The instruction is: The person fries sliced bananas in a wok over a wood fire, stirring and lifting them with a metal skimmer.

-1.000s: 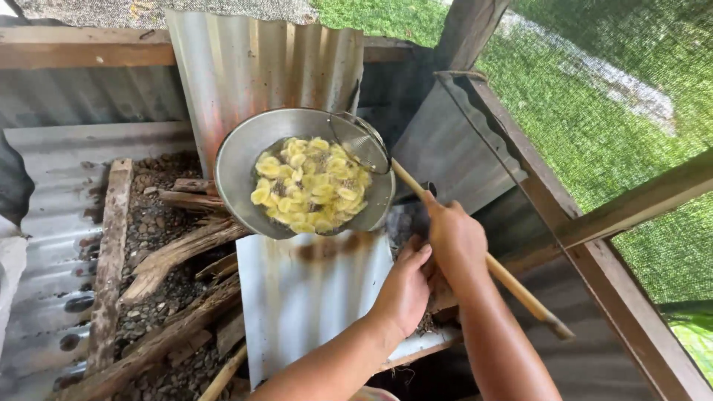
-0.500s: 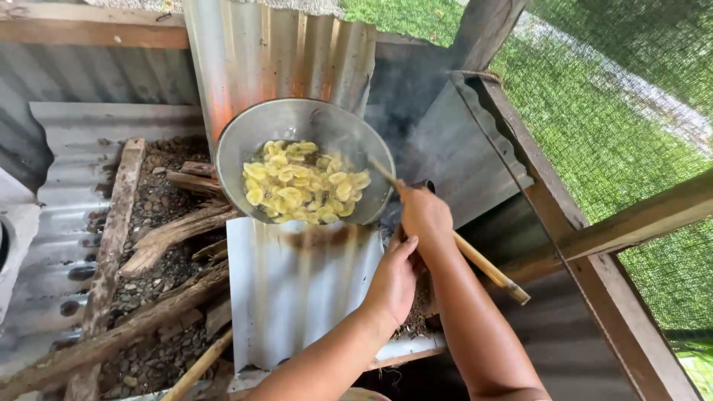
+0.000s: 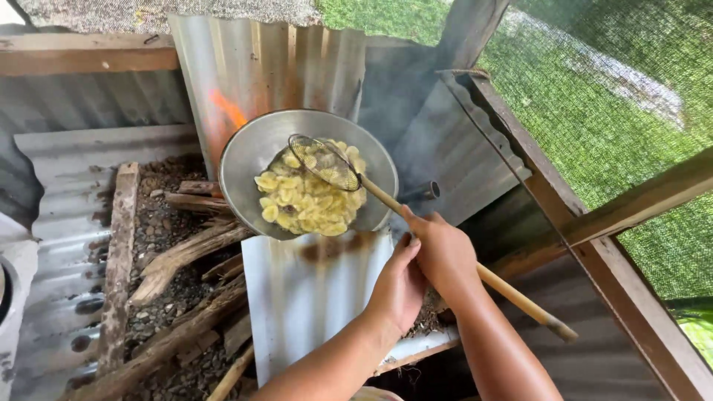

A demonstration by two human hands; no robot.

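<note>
Clenched around a long wooden handle [image 3: 475, 271], the right hand [image 3: 444, 252] holds a wire skimmer [image 3: 324, 161] whose mesh head sits tilted over the pan [image 3: 245, 160], just above the food at about 1 o'clock in the bowl. Pressed against that hand from 7 o'clock is the left hand [image 3: 397, 286], its fingers curled toward the same handle; whether it actually grips the wood I cannot tell. From the right hand the handle runs on toward 4 o'clock, ending free over the dark metal sheeting. Pale yellow slices [image 3: 304, 204] fill the lower right half of the round metal pan. An orange flame [image 3: 226, 108] licks up at 10 o'clock from the pan, against an upright corrugated metal sheet [image 3: 297, 67]. Split firewood [image 3: 182, 256] lies at 8 o'clock from the pan on ash and gravel. Another corrugated sheet [image 3: 312, 297] lies flat at 6 o'clock, touching the pan's rim.
</note>
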